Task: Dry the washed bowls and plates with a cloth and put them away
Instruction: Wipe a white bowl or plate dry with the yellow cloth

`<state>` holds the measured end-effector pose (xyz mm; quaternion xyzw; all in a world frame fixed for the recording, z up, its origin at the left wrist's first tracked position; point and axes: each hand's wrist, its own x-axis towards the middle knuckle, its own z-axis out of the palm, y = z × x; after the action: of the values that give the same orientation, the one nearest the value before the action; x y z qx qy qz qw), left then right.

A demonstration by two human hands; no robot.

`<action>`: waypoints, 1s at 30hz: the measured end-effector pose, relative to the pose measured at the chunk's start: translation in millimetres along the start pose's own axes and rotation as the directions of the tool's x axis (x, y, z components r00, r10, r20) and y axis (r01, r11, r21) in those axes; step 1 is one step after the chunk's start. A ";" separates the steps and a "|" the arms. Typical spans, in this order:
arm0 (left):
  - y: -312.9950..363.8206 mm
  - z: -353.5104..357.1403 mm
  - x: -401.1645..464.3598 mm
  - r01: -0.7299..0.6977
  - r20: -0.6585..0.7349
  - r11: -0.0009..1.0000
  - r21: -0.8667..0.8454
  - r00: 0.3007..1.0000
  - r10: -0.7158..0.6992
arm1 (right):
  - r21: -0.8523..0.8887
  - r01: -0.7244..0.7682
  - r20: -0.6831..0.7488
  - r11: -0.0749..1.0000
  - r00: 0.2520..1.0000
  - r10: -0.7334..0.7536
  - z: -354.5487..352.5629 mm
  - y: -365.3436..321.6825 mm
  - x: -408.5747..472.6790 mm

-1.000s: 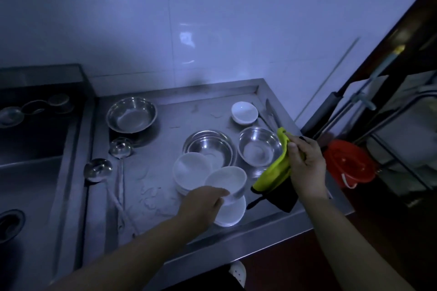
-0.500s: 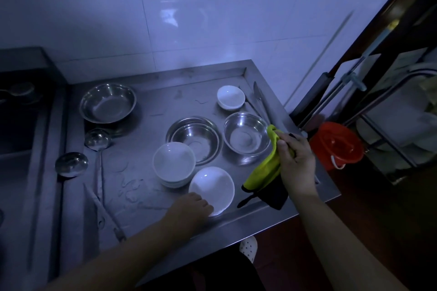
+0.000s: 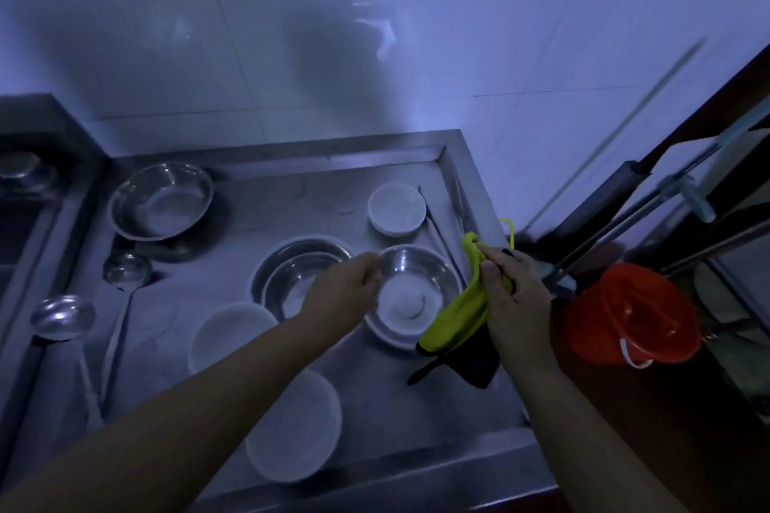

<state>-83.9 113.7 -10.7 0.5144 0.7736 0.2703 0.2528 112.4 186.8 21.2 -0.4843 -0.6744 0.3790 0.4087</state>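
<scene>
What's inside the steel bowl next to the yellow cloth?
Nothing shows in the steel bowl but its bare, pale-lit bottom. The left hand reaches to its left rim and the cloth in the right hand covers its right edge.

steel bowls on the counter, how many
3: back-left steel bowl, middle steel bowl, and right steel bowl by the left hand. Others may be hidden.

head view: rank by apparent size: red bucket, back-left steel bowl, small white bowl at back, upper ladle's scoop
1. red bucket
2. back-left steel bowl, close to the bucket, and farther away, so real size is unsure
3. small white bowl
4. upper ladle's scoop
</scene>
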 end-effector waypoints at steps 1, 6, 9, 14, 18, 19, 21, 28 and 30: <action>4.5 8.4 22.9 0.070 -0.011 0.996 -0.048 0.997 -0.071 | 0.005 0.007 0.014 1.000 1.000 -0.007 -3.7 7.1 14.3; 4.3 49.0 129.0 0.390 -0.040 0.914 -0.113 0.917 -0.396 | 0.073 -0.008 0.111 0.997 0.994 0.000 -13.4 41.4 78.0; -3.7 64.0 166.8 0.647 0.062 0.684 -0.336 0.740 -0.670 | 0.096 -0.014 0.134 0.995 0.991 0.001 -14.7 60.8 105.7; -12.7 77.9 192.8 0.672 0.136 0.434 -0.600 0.620 -0.773 | 0.111 -0.014 0.180 0.994 0.984 -0.006 -17.0 85.3 134.7; -7.7 74.7 195.6 0.597 0.153 0.277 -0.753 0.568 -0.809 | 0.099 -0.039 0.229 0.994 0.973 0.016 -16.2 93.7 150.0; -7.1 70.6 193.6 0.576 0.157 0.252 -0.777 0.566 -0.809 | 0.101 -0.045 0.247 0.994 0.969 0.019 -15.3 93.8 153.0; -11.6 60.2 186.5 0.515 0.152 0.213 -0.830 0.578 -0.802 | 0.108 -0.043 0.276 0.993 0.961 0.011 -11.9 89.9 157.0; -8.3 -15.3 133.9 0.252 0.047 0.219 -0.943 0.750 -0.660 | 0.142 0.006 0.356 0.990 0.933 -0.057 14.9 49.0 155.8; -4.1 -45.2 107.1 0.175 -0.018 0.256 -0.951 0.792 -0.610 | 0.188 0.018 0.386 0.982 0.918 -0.091 25.8 30.9 149.6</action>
<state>-153.5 205.1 7.2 0.0040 0.6256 0.6721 0.3961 69.9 335.4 10.9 -0.3405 -0.7185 0.5165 0.3179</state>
